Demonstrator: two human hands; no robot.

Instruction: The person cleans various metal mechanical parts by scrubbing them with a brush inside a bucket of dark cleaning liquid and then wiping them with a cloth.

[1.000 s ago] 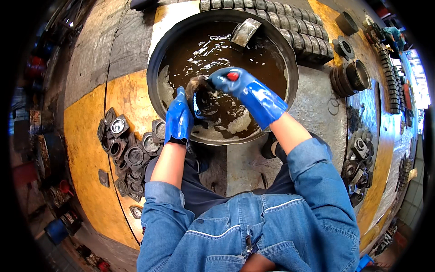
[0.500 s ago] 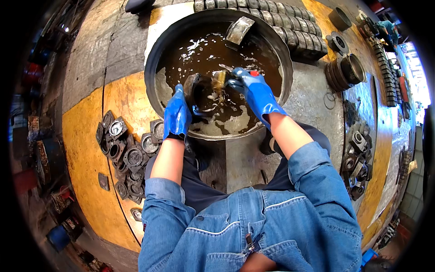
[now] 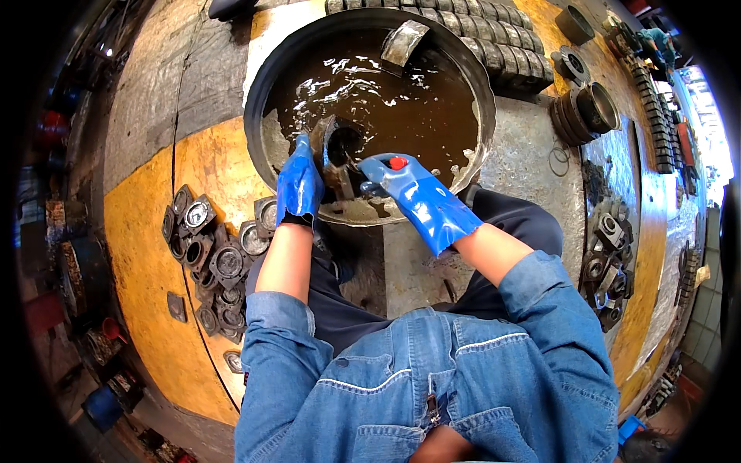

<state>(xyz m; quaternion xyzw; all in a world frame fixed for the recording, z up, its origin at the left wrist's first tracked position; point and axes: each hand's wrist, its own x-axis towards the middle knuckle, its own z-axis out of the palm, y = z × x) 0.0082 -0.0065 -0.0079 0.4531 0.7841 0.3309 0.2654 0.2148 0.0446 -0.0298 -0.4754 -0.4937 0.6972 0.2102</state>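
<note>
My left hand (image 3: pixel 299 184), in a blue rubber glove, is closed on the side of a dark curved metal piece (image 3: pixel 323 147) with a round hollow, held over the near left of a round tub (image 3: pixel 257 147). In my right hand (image 3: pixel 421 193), gloved the same way, is a brush; its red handle end (image 3: pixel 397 163) shows above the fist. The brush's bristle end meets the lower part of the hollow and is partly hidden. Brown liquid (image 3: pixel 401 116) fills the tub, with grey scum near the rim. Another curved metal piece (image 3: pixel 404 42) leans on the tub's far edge.
Rows of curved metal pieces (image 3: pixel 505 65) stand behind the tub. Dark square-flanged parts (image 3: pixel 229 262) lie heaped at left, similar small parts (image 3: pixel 610 231) at right. Metal rings (image 3: pixel 594 108) sit at far right. My knees flank the tub's near side.
My right hand has moved the brush left and nearer to me, from over the liquid to the metal piece. My left hand keeps its hold, nearly still. The splashing has settled.
</note>
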